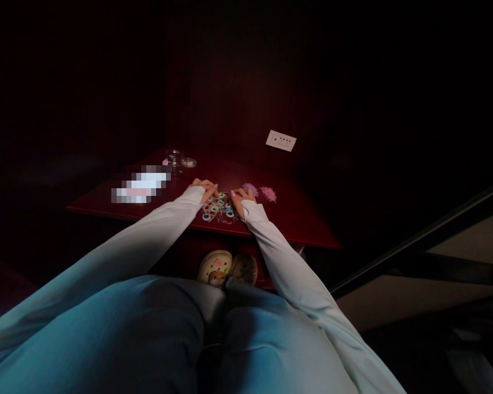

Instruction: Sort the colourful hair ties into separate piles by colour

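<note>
A loose pile of small coloured hair ties [217, 209], in green, white, orange and other colours, lies near the front edge of the dark red table [287, 221]. My left hand [204, 189] rests at the pile's upper left side, its fingers bent and a little apart, the tips at the hair ties. On the opposite side, my right hand [243, 198] has loosely spread fingers reaching over the pile's right edge. I see nothing held in either hand. Just beyond my right hand sit a purple bunch [250, 189] and a pink bunch [268, 193] of thin bands.
At the back left stand a clear jar [173, 157] and a round clear lid [188, 162]. A bright, blurred-out rectangle [142, 185] lies on the table's left. A white socket plate [281, 140] is on the back wall. Clogs [216, 268] show below the table edge.
</note>
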A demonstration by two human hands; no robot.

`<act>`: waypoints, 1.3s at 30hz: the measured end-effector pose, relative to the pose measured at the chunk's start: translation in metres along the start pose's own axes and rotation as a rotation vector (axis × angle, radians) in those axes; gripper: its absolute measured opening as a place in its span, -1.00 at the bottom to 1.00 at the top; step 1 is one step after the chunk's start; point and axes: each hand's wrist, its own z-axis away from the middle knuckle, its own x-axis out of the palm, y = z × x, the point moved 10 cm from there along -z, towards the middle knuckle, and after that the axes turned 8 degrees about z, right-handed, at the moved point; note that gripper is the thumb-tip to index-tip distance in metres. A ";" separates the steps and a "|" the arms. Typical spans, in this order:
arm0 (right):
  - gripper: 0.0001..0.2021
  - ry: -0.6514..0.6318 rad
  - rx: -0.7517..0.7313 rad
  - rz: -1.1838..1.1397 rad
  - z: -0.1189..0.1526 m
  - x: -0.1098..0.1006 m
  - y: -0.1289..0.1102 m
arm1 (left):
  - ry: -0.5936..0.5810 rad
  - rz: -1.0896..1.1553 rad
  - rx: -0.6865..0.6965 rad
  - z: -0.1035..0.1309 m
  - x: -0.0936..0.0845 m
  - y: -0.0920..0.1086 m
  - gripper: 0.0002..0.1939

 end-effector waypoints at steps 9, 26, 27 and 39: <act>-0.43 -0.008 -0.032 0.061 0.001 0.003 -0.004 | -0.036 0.069 -0.004 -0.002 -0.001 0.002 -0.56; -0.43 -0.029 0.032 0.015 0.000 0.000 -0.001 | -0.039 0.038 0.090 -0.007 -0.005 0.010 -0.59; -0.43 -0.028 0.027 0.015 0.000 0.000 -0.001 | -0.044 0.016 0.096 -0.007 -0.006 0.011 -0.58; -0.45 0.004 -0.006 0.042 -0.002 0.006 0.003 | -0.021 -0.159 0.185 -0.002 0.004 0.004 -0.62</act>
